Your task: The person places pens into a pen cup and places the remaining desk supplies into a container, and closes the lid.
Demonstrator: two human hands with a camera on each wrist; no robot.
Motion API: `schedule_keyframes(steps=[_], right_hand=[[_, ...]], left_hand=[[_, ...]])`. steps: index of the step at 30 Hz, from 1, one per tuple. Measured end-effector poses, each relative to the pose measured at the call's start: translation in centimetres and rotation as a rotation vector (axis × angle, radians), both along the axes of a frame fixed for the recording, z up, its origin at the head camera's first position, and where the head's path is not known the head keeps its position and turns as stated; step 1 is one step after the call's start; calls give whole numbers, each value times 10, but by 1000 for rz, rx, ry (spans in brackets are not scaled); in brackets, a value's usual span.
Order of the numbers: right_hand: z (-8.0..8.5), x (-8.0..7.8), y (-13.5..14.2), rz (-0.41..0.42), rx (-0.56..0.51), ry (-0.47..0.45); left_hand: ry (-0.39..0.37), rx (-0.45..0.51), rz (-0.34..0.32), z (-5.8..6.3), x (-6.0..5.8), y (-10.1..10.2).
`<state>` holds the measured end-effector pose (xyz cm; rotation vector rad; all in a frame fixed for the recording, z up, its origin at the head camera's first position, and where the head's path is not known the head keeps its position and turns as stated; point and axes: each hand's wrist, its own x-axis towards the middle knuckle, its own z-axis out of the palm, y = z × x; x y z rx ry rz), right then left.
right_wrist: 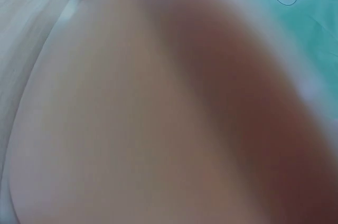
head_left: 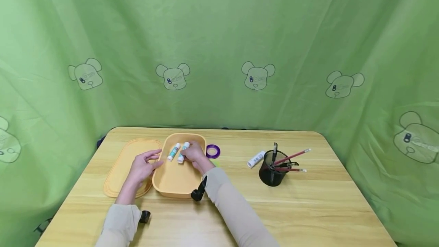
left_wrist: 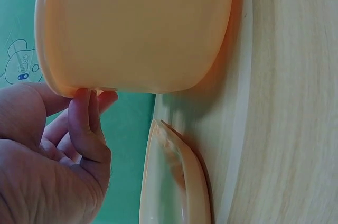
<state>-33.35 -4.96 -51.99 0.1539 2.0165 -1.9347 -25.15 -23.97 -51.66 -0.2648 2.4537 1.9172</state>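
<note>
A pale orange plastic box [head_left: 176,180] stands on the table, its inside facing up. Two white-and-teal glue sticks show in it: one glue stick [head_left: 173,152] lies by the left side, and the other glue stick [head_left: 181,158] is in the fingers of my right hand [head_left: 194,153]. My left hand [left_wrist: 63,150] pinches the box's left rim between thumb and fingers. The right wrist view is mostly filled by a blurred close surface, so the right fingertips do not show there.
An orange lid [head_left: 118,174] lies left of the box, partly under my left arm. Right of the box is a purple tape roll [head_left: 208,151]. Farther right are a white glue stick [head_left: 255,159] and a black mesh cup [head_left: 271,177] with pens and pencils. A green curtain [head_left: 219,102] hangs behind.
</note>
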Motion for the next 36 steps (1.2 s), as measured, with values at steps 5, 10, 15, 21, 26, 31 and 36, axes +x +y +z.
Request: schedule_keyframes(steps=[5,10,15,21,26,31,36], right_hand=[[-1,-1,-2,-5,-5,10],[-1,-1,-3,2,-3,0],[-8,-6,-3,6,1,14],[-1,-1,-3,3,12,7],[1,1,-3,6,31,12],[3,2,-2,7,97,53],[11,3,4,32,54,96]], left_hand=[[-1,3,-3,1,0,0],[-1,7,1,2,0,0],[7,13,-6,3,1,0],[3,12,-7,2,1,0],[-11,20,-1,2,1,1],[-29,25,6,1,-1,1],[-25,11,3,3,-1,2]])
